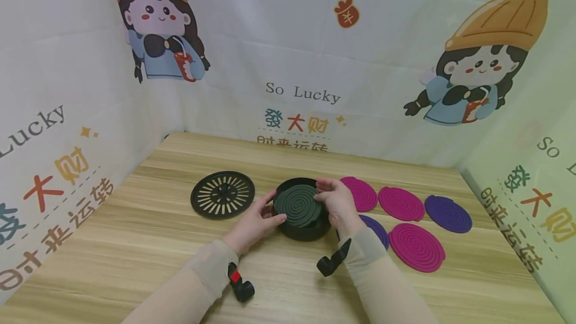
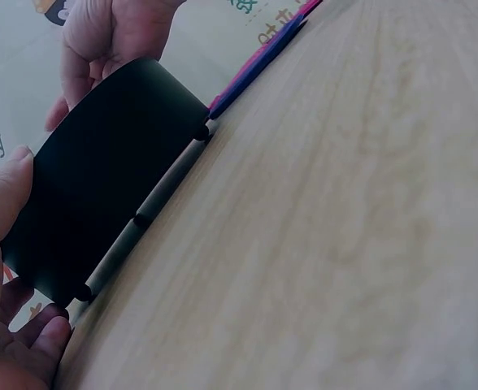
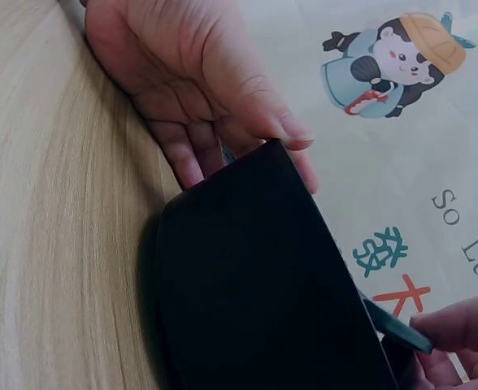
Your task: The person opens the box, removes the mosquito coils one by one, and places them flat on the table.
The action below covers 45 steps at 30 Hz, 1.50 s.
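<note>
A dark green mosquito coil (image 1: 297,206) lies tilted over the mouth of a round black coil holder (image 1: 307,234). My left hand (image 1: 257,222) grips the holder's left side. In the left wrist view its thumb rests at the rim, with the fingers low by the holder's small feet. My right hand (image 1: 338,205) is at the holder's far right side; in the right wrist view its thumb and fingers pinch the edge of the green coil (image 3: 401,327), which sticks up past the rim. The holder's inside is mostly hidden under the coil.
A black slotted lid (image 1: 223,194) lies left of the holder. On the right are several pink coils, one (image 1: 417,247) nearest the front, and two purple coils, one (image 1: 449,214) far right and one (image 1: 377,231) partly behind my right wrist. Printed cloth walls surround the wooden table (image 1: 148,244).
</note>
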Tool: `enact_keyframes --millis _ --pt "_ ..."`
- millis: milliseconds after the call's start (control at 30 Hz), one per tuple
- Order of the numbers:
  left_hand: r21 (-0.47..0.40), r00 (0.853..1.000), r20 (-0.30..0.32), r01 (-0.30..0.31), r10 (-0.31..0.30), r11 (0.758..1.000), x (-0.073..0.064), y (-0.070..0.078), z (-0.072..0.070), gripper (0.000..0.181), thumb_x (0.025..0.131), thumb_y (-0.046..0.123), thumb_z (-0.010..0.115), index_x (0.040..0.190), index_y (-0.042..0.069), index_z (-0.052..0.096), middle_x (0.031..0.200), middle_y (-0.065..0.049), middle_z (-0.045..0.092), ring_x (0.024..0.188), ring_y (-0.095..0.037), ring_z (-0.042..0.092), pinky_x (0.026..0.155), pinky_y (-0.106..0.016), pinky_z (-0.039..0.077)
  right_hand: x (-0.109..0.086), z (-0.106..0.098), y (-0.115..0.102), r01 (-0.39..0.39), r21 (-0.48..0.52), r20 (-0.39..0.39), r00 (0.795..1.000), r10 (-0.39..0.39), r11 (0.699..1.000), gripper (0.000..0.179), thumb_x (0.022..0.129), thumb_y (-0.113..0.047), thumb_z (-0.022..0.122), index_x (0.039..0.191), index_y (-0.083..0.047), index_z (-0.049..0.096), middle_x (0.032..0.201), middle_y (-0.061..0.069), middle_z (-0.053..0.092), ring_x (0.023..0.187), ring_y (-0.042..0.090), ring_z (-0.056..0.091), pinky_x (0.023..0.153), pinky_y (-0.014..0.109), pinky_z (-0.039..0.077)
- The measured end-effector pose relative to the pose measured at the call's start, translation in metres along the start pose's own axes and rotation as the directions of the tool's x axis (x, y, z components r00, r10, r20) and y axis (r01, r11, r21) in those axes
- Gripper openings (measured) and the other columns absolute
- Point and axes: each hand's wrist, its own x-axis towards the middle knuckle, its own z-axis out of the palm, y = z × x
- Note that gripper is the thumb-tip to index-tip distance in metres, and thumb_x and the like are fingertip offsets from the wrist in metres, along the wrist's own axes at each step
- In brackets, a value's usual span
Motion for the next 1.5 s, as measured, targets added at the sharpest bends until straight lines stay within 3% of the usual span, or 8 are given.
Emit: enact_keyframes --millis 67,300,633,900,1033,1167,1300,1500 --pt "-0.004 1.000 0.001 -0.003 0.003 1.000 0.001 -0.001 0.000 0.079 0.089 0.011 0.069 0.153 0.007 0.023 0.145 -0.024 0.039 0.130 -0.035 0.042 0.098 -0.039 0.043 0.000 0.000 0.000 -0.007 0.009 0.009 1.000 0.007 1.000 0.051 0.082 0.021 0.051 0.131 0.010 0.051 0.132 0.025 0.051 0.125 0.034 0.047 0.101 0.042 0.040" --pt "0.015 1.000 -0.026 -0.007 0.008 1.000 0.016 -0.027 -0.004 0.078 0.088 0.017 0.072 0.153 0.015 0.027 0.143 -0.019 0.044 0.128 -0.030 0.046 0.094 -0.037 0.046 0.001 -0.001 0.002 -0.017 0.052 0.065 0.998 0.013 0.999 0.054 0.083 0.019 0.050 0.136 0.011 0.045 0.135 0.028 0.049 0.128 0.032 0.044 0.103 0.038 0.036" --pt "0.019 0.999 -0.031 -0.011 0.012 1.000 0.017 -0.028 -0.004 0.079 0.088 0.017 0.072 0.153 0.016 0.027 0.143 -0.018 0.044 0.128 -0.030 0.046 0.094 -0.038 0.046 0.000 0.000 0.001 -0.064 0.118 0.089 0.995 0.054 0.991 0.056 0.084 0.020 0.046 0.140 0.011 0.040 0.138 0.027 0.046 0.129 0.030 0.041 0.093 0.028 0.038" --pt "0.026 0.999 -0.033 -0.007 0.008 1.000 0.017 -0.028 -0.004 0.078 0.088 0.019 0.072 0.153 0.018 0.029 0.143 -0.017 0.044 0.129 -0.030 0.045 0.095 -0.038 0.046 0.000 -0.001 0.000 -0.109 0.125 0.111 0.989 0.095 0.986 0.057 0.086 0.017 0.047 0.142 0.010 0.038 0.143 0.026 0.042 0.136 0.030 0.033 0.109 0.037 0.030" --pt "0.020 1.000 -0.029 -0.010 0.011 1.000 0.017 -0.029 -0.004 0.078 0.088 0.019 0.072 0.152 0.017 0.029 0.143 -0.017 0.043 0.129 -0.030 0.045 0.095 -0.038 0.046 0.001 -0.001 -0.001 -0.147 0.109 0.117 0.984 0.134 0.983 0.053 0.087 0.013 0.050 0.139 0.011 0.041 0.148 0.022 0.036 0.137 0.028 0.031 0.110 0.038 0.028" --pt "0.023 0.999 -0.028 -0.016 0.017 1.000 0.017 -0.029 -0.004 0.079 0.088 0.018 0.072 0.153 0.014 0.027 0.143 -0.019 0.044 0.128 -0.031 0.046 0.093 -0.037 0.047 0.001 -0.001 -0.001 -0.174 0.090 0.119 0.979 0.163 0.981 0.050 0.086 0.011 0.052 0.136 0.009 0.048 0.149 0.021 0.035 0.132 0.026 0.038 0.105 0.037 0.036" --pt "0.025 0.999 -0.027 -0.018 0.018 1.000 0.017 -0.030 -0.004 0.079 0.088 0.018 0.072 0.153 0.014 0.026 0.142 -0.020 0.044 0.127 -0.032 0.046 0.093 -0.037 0.047 0.001 -0.001 -0.001 -0.179 0.078 0.128 0.977 0.168 0.981 0.050 0.085 0.012 0.053 0.135 0.007 0.050 0.145 0.021 0.040 0.124 0.025 0.045 0.090 0.026 0.046" --pt "0.027 0.999 -0.031 -0.017 0.018 0.999 0.017 -0.030 -0.004 0.079 0.088 0.019 0.072 0.153 0.014 0.027 0.141 -0.019 0.045 0.127 -0.031 0.047 0.093 -0.036 0.047 0.000 -0.002 -0.003 -0.181 0.045 0.147 0.974 0.172 0.982 0.051 0.087 0.011 0.052 0.137 0.004 0.049 0.141 0.020 0.044 0.113 0.021 0.051 0.078 0.020 0.048"
